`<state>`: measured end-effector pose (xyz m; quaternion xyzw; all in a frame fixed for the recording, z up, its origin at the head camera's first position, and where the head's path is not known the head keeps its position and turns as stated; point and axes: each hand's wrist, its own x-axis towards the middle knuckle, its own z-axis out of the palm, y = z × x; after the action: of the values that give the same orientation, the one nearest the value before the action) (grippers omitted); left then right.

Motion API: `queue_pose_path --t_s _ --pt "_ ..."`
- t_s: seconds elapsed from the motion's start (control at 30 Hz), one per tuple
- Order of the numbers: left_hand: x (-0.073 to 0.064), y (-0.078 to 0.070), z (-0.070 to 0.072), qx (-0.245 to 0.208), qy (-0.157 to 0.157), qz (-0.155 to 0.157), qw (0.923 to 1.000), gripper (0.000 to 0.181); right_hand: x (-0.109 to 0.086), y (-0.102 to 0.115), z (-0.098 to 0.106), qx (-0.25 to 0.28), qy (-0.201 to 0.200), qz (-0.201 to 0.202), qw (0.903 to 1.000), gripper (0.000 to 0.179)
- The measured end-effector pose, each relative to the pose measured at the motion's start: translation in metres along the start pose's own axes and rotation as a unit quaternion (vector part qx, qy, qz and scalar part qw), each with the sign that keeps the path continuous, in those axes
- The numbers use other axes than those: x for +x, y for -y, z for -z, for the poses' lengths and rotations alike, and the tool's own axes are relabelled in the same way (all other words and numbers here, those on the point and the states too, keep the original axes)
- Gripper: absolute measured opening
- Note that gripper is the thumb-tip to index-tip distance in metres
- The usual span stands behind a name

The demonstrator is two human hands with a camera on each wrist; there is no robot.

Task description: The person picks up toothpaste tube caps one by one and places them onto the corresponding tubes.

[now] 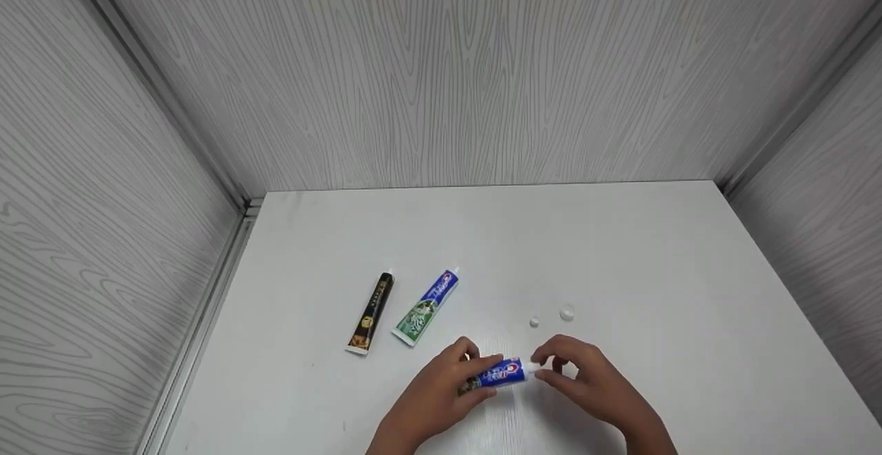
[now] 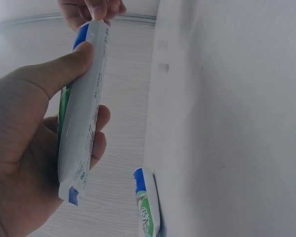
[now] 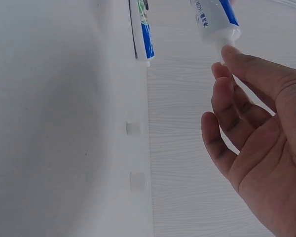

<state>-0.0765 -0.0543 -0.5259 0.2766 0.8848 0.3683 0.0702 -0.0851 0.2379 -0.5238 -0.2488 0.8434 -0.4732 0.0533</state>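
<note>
My left hand grips a blue, green and white toothpaste tube round its body, thumb on one side and fingers on the other. In the left wrist view, the tube's white back and flat crimped end show, held up off the table. At its other end my right hand pinches the narrow white tip between thumb and index finger. The right hand's other fingers are loosely bent and hold nothing. I cannot tell whether that tip is a cap or the bare nozzle, as the fingertips cover it.
Left of the hands, a second blue and green toothpaste tube and a black one lie on the white table. Beyond the right hand are a small white cap and a larger one. Wood-grain panels enclose the table.
</note>
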Motion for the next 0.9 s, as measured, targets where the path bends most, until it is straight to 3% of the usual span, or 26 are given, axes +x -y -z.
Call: queue_pose_path --t_s 0.23,0.57,0.9 --pt "0.0001 0.0014 -0.0009 0.001 -0.001 -0.004 1.0 0.046 0.0014 -0.0019 -0.0011 -0.004 0.007 0.013 0.9999 0.017" --pt "0.0008 0.0027 -0.003 0.012 -0.012 -0.01 0.9998 0.046 0.0027 -0.0011 -0.0035 -0.034 0.005 -0.027 0.999 0.018" --pt "0.0023 0.0047 -0.005 0.028 -0.019 -0.015 0.9993 0.046 0.0025 -0.0043 -0.0062 -0.05 0.001 -0.022 0.9985 0.016"
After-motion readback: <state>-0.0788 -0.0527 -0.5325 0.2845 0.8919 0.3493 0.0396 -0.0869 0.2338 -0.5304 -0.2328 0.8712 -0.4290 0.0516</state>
